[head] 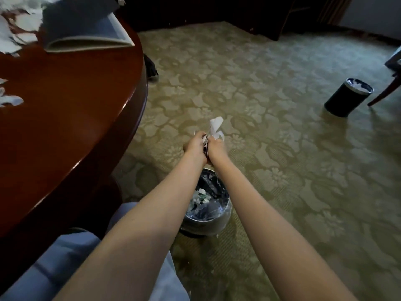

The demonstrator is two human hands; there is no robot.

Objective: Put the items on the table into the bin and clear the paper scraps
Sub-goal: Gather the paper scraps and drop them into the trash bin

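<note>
left hand [194, 144]: fingers curled round paper bunch [216, 125], pressed against the other hand
right hand [217, 148]: same bunch gripped, white end sticking up at 12 o'clock of the hands
hands position: frame centre, above the carpet [271, 79], just past the far rim of the bin
bin [218, 225]: on floor at 6 o'clock, clear liner, scraps inside [200, 197], partly hidden by forearms
worktop [76, 98]: red-brown, round edge, 9 to 11 o'clock
loose scraps [19, 25]: on worktop at 10 to 11 o'clock, a few more at 9
folded booklet [86, 29]: on worktop at 11 o'clock, beside the scraps
second bin [345, 98]: dark, 2 o'clock, well apart, white paper in it
</note>
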